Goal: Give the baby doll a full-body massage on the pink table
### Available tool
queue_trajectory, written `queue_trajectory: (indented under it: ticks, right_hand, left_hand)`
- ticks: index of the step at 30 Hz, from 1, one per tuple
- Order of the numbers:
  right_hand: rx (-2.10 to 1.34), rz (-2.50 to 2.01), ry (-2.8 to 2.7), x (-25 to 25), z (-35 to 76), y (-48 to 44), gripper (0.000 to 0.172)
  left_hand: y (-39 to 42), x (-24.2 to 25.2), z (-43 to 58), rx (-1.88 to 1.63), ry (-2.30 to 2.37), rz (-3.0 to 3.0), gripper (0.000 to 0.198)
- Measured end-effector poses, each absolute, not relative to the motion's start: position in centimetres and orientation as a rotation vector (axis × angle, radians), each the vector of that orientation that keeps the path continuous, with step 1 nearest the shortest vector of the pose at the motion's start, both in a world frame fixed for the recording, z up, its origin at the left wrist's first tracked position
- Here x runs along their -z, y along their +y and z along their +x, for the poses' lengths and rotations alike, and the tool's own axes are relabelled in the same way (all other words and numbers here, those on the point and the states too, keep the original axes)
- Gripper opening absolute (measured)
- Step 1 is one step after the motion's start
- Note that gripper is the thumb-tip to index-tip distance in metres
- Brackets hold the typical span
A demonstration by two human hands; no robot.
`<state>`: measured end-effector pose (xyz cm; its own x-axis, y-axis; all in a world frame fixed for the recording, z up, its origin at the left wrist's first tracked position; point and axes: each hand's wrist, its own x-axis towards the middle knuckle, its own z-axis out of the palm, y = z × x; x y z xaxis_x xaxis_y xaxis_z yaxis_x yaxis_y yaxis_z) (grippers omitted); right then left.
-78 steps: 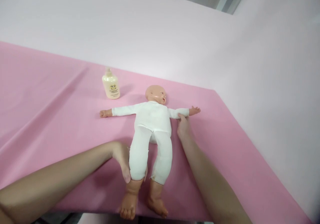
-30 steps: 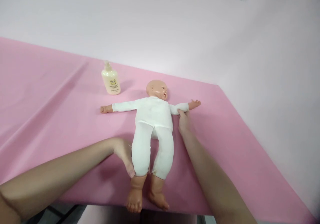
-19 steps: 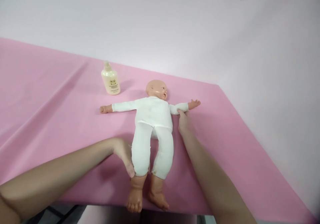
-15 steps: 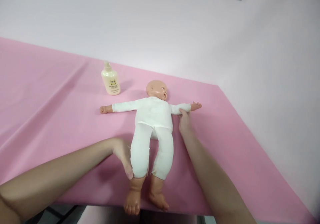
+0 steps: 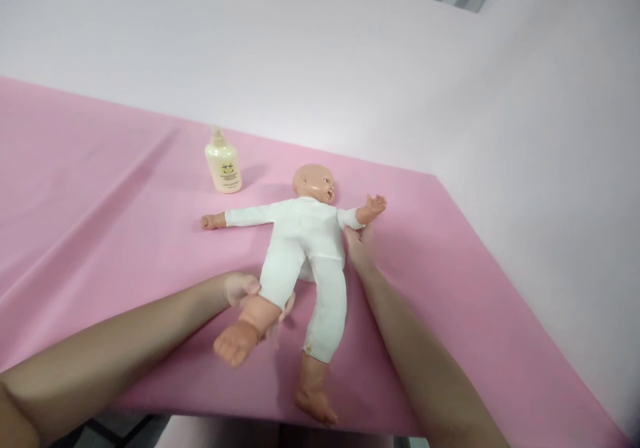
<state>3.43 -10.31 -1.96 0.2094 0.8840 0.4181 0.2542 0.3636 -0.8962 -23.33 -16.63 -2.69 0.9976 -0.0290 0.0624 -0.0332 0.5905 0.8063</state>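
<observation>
A baby doll [image 5: 307, 228] in a white suit lies on its back, arms spread, its head turned to the right. My left hand [image 5: 242, 288] is wrapped around the doll's leg on the left near the ankle, thumb on the near side and fingertips showing under the calf. That leg is raised off the cloth, its foot pointing left. The doll's other leg lies straight towards the table's front edge. My right hand [image 5: 361, 247] grips the doll's arm on the right, which is lifted and foreshortened; most of these fingers are hidden behind the sleeve.
Pink cloth [image 5: 125, 241] covers the table, with a long crease on the left. A cream pump bottle [image 5: 225, 170] stands upright beyond the doll's outstretched left-side arm. White walls [image 5: 300, 68] rise behind and to the right.
My left hand has slid beneath the leg and raised it, swinging the foot up and left. My right hand has tilted the doll's arm upward and inward.
</observation>
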Motion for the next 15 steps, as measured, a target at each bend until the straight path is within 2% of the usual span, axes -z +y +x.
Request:
queue_trajectory:
  ticks: [3,6,11,15]
  right_hand:
    - [-0.487,-1.105,-1.594,1.7,3.2,-10.9,0.04]
    - [-0.417,-1.092,-1.738,1.7,3.2,-11.1,0.033]
    - [-0.579,-1.151,-1.485,2.5,3.3,-10.3,0.038]
    - [-0.778,-1.167,-1.137,2.7,3.7,-9.5,0.055]
  left_hand:
    - [-16.4,3.7,-23.8,-0.234,0.027,0.876,0.062]
    - [-16.1,3.7,-24.0,-0.286,0.057,0.885,0.063]
    - [-16.1,2.3,-23.6,0.04,-0.019,1.007,0.065]
    - [-16.1,1.2,-22.7,0.312,-0.163,1.073,0.05]
